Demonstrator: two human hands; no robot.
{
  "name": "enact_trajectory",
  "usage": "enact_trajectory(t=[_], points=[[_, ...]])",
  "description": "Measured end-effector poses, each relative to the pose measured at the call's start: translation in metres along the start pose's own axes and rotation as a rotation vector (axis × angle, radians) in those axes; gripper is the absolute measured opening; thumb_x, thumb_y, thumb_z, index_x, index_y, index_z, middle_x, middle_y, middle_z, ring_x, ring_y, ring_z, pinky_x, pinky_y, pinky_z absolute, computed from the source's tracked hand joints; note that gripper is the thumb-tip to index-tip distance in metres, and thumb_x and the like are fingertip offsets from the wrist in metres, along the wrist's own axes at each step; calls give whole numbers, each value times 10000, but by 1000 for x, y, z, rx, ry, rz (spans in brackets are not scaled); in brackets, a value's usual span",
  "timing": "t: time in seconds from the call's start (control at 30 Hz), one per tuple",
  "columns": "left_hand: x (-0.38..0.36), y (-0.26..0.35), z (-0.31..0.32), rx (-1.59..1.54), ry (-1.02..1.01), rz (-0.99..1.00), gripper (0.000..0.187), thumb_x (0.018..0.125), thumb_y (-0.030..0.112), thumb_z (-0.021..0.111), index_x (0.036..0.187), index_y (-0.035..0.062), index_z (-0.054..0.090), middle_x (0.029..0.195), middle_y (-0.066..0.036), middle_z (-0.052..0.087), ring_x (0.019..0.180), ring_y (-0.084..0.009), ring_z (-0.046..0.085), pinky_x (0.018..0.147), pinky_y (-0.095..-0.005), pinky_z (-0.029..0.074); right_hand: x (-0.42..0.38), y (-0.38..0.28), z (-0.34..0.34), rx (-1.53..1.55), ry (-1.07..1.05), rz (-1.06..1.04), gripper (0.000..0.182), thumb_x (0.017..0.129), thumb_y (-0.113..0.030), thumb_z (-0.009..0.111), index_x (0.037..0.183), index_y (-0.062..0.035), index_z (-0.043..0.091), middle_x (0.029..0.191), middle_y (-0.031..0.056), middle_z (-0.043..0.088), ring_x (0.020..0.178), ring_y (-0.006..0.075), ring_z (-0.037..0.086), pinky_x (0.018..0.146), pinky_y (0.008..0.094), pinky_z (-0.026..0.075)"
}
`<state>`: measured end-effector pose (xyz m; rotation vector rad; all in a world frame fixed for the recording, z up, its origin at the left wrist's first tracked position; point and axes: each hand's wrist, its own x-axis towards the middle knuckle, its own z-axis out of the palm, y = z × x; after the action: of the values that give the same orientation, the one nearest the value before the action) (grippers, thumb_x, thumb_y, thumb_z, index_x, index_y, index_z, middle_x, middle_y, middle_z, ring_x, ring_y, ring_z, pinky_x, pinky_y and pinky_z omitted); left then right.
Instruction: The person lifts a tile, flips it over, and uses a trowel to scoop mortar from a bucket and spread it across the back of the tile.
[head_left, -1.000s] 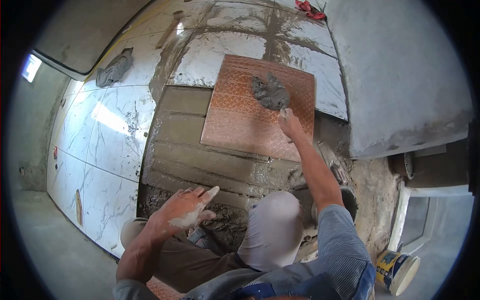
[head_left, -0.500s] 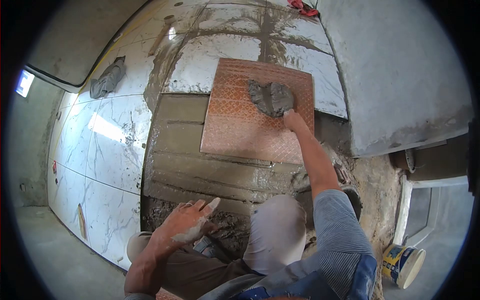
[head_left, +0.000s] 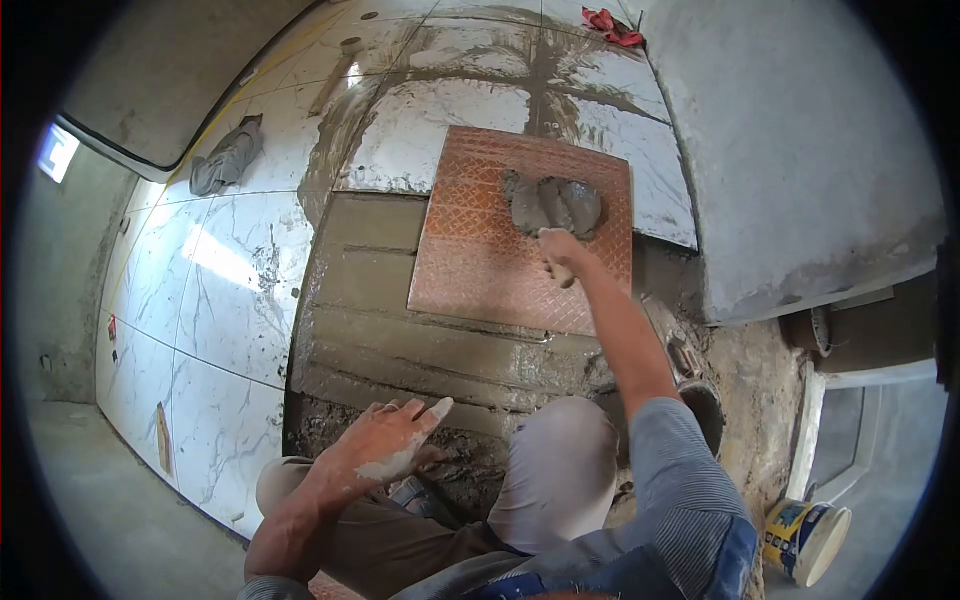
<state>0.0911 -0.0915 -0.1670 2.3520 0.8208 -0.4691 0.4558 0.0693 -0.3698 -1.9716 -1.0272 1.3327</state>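
View: head camera, the only view.
Right hand: closed around the handle of the trowel (head_left: 561, 274); the right hand (head_left: 562, 248) is at the near edge of the grey mortar (head_left: 535, 205), handle end projecting below the fist.
Trowel blade: outline not separable from the mortar; its angle cannot be told.
Grey mortar: one mound, smeared and ridged, on the far half of the orange tile.
Orange tile: patterned face up; the orange tile (head_left: 465, 270) lies partly over the grey bed (head_left: 365, 270), its far edge over the white tiles (head_left: 450, 105).
Left hand: released, fingers spread, nothing grasped; the left hand (head_left: 385, 440) is above the near, rough part of the bed, with pale residue on the thumb side.
Step in hand: judged to be working the mortar on the patterned face with the trowel.
Next move requirement: any further stroke calls for a firm handle grip and a controlled blade angle; uneven pressure could leave the layer thick in one spot or shift the tile.
Bare face: patterned surface shows on all sides of the mound.
Surroundings: a grey cloth (head_left: 228, 160) on the floor tiles at the left; a red cloth (head_left: 612, 27) at the far end; a yellow-labelled bucket (head_left: 790, 532) at the lower right.
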Motion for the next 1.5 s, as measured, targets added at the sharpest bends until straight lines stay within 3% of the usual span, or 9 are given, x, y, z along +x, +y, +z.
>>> enact_trajectory(t=[0.17, 0.23, 0.37, 0.43, 0.6, 0.93, 1.13, 1.3, 1.5], points=[[8, 3, 2, 2, -5, 14, 609, 865, 389, 501, 1345, 62, 319, 1148, -190, 497, 1059, -350, 500, 918, -421, 382, 34, 9, 22, 2, -125, 85, 366, 906, -351, 370, 877, -10, 500, 653, 96, 501, 487, 215, 505, 414, 380, 428], [14, 1, 2, -42, -1, 33, 609, 863, 398, 504, 1343, 68, 325, 1128, -188, 503, 1052, -352, 503, 905, -425, 385, 36, 16, 15, -565, -223, -164, 396, 905, -334, 365, 817, 12, 537, 675, 157, 545, 549, 266, 560, 438, 421, 455], [17, 0, 6, 16, 11, 33, 608, 866, 414, 494, 1341, 71, 329, 1109, -187, 508, 1027, -352, 512, 888, -427, 392, -3, 15, -14, -873, -192, -175, 349, 891, -240, 381, 795, 28, 582, 720, 235, 585, 663, 355, 615, 534, 477, 496], [15, 2, 7, 20, 34, 63, 611, 872, 421, 482, 1343, 64, 322, 1105, -189, 509, 1008, -352, 520, 881, -425, 400, 8, 54, -41, -1083, 84, -479, 268, 860, -159, 401, 866, 32, 589, 831, 270, 590, 774, 414, 616, 657, 499, 505], [7, 3, 4, -1, 10, 85, 611, 881, 420, 464, 1348, 57, 309, 1113, -187, 502, 1015, -353, 515, 890, -433, 393, -33, 57, -100, -1104, 257, -277, 278, 814, -135, 455, 947, 54, 610, 1034, 266, 582, 931, 418, 586, 772, 462, 490], [17, -3, 2, -20, -4, 19, 605, 874, 397, 472, 1352, 67, 305, 1127, -188, 492, 1033, -358, 504, 910, -437, 377, 102, 116, -123, -1189, 3, -312, 230, 843, -194, 464, 815, -7, 595, 776, 226, 616, 702, 361, 617, 594, 452, 499], [13, -4, -3, -39, -44, 17, 617, 870, 400, 480, 1355, 66, 297, 1145, -193, 487, 1046, -362, 497, 918, -439, 370, -4, 70, -79, 287, 182, 209, 309, 838, -209, 459, 854, 82, 564, 761, 226, 615, 615, 343, 624, 560, 444, 490], [9, -10, 1, -34, -56, -8, 628, 867, 412, 480, 1354, 60, 299, 1145, -193, 490, 1063, -359, 493, 923, -432, 369, -27, 63, -46, -849, 266, -369, 331, 870, -229, 394, 946, 60, 536, 845, 282, 599, 798, 407, 613, 706, 491, 479], [5, -11, -9, -80, -63, -110, 632, 859, 423, 490, 1353, 71, 316, 1133, -193, 501, 1057, -363, 500, 927, -423, 368, 90, 97, -99, -1053, 378, -194, 251, 834, -167, 475, 975, 18, 568, 1040, 251, 558, 886, 398, 591, 747, 465, 494]])
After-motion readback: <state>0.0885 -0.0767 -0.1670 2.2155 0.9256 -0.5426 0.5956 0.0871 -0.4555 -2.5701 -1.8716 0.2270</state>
